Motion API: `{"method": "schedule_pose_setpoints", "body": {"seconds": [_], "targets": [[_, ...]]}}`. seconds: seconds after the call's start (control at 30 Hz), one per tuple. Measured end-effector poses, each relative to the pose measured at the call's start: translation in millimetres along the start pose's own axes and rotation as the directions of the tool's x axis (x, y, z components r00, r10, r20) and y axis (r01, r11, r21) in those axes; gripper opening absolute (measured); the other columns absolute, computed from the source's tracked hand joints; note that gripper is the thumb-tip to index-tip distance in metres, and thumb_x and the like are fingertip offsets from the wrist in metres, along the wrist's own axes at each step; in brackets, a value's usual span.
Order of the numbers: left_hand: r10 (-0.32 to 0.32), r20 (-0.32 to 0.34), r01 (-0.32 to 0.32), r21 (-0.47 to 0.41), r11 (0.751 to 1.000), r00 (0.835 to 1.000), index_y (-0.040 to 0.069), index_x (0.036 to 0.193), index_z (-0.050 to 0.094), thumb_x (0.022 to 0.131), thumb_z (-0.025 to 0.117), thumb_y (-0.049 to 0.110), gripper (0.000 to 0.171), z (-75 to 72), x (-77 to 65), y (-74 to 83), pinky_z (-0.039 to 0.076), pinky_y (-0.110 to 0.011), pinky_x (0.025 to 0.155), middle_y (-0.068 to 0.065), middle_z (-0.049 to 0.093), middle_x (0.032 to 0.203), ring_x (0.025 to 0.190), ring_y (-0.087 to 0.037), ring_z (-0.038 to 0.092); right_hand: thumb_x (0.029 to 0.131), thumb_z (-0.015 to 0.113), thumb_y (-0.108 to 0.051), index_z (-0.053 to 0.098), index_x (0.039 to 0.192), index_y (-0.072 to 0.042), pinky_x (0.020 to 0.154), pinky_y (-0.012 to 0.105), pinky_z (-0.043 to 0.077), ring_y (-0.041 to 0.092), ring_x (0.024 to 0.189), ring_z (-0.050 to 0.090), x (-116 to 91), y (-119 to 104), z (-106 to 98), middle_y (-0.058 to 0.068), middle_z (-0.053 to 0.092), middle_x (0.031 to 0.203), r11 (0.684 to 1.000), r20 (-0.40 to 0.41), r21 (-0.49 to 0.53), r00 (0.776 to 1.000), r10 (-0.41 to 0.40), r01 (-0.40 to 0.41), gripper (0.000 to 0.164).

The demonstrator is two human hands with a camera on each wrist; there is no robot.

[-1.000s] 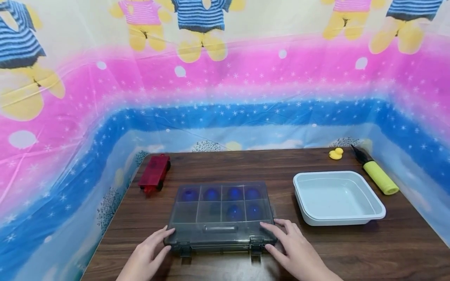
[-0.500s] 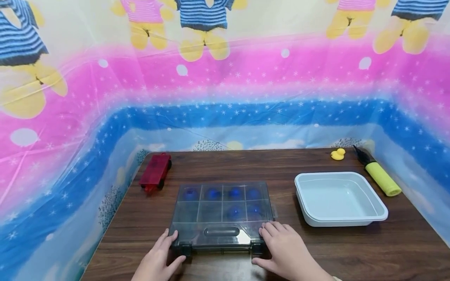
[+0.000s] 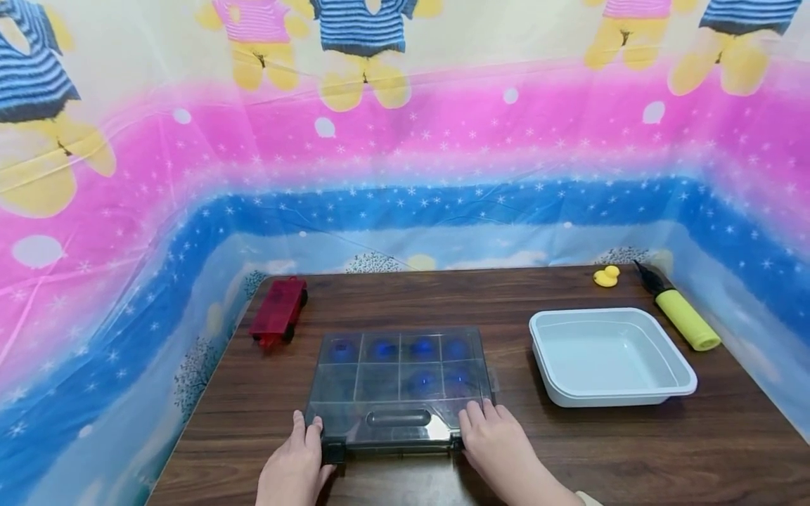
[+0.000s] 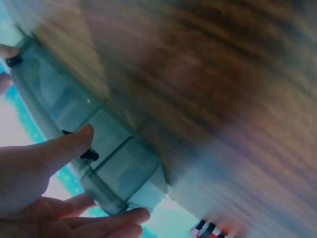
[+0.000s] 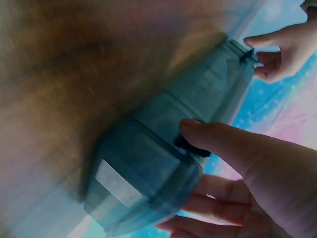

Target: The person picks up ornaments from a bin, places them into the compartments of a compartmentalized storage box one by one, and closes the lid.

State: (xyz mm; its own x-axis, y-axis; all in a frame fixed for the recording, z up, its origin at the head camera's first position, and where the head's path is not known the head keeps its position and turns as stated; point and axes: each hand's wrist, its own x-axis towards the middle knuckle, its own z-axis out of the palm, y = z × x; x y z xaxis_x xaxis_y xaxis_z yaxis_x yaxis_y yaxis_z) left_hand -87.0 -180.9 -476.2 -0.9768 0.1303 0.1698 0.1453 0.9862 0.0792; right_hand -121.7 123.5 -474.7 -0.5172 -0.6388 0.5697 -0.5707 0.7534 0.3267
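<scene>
Both hands have slid inward along the near edge of the smoky transparent plastic compartment box (image 3: 399, 390), which sits mid-table on the dark wood table (image 3: 569, 450). Left hand (image 3: 296, 467) grips the near-left corner, thumb at the black latch (image 4: 89, 154); right hand (image 3: 500, 450) likewise grips the near-right corner, thumb on its latch (image 5: 192, 147). Lid is down, blue balls (image 3: 422, 348) inside; judged: unlatching just starting, opening not yet done.

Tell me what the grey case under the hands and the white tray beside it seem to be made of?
The grey case looks like smoky see-through plastic: blue round things and divider walls show through its glossy lid, which catches glare near the handle. The white tray seems to be opaque moulded plastic with a smooth, slightly shiny finish and rounded corners, though melamine can't be ruled out.
</scene>
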Motion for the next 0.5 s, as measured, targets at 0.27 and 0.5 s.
{"method": "schedule_pose_setpoints", "body": {"seconds": [0.27, 0.5], "targets": [[-0.046, 0.179, 0.075, -0.157, 0.985, 0.983, -0.003, 0.121, 0.063, 0.084, 0.075, 0.031, 0.051, -15.7, 8.1, -6.0, 0.054, -0.042, 0.060, -0.036, 0.053, 0.122, 0.074, -0.031, 0.068, 0.064, 0.085, -0.035, 0.062, 0.076, -0.004, 0.055, 0.031, 0.049, 0.023, 0.080, 0.067, 3.4, 8.0, -16.3, 0.008, 0.060, 0.079, 0.999, 0.208, 0.041, 0.978, -0.026, 0.018, 0.040], [-0.010, 0.173, 0.047, -0.213, 0.976, 0.985, -0.001, 0.113, 0.070, 0.085, 0.073, 0.031, 0.043, -25.9, 11.6, -12.5, 0.054, -0.047, 0.069, -0.034, 0.059, 0.114, 0.087, -0.038, 0.067, 0.069, 0.084, -0.034, 0.063, 0.072, -0.007, 0.044, 0.026, 0.039, 0.017, 0.065, 0.061, 9.6, 12.3, -20.8, 0.003, 0.057, 0.071, 0.998, 0.278, 0.059, 0.960, -0.042, 0.026, 0.034]]}}
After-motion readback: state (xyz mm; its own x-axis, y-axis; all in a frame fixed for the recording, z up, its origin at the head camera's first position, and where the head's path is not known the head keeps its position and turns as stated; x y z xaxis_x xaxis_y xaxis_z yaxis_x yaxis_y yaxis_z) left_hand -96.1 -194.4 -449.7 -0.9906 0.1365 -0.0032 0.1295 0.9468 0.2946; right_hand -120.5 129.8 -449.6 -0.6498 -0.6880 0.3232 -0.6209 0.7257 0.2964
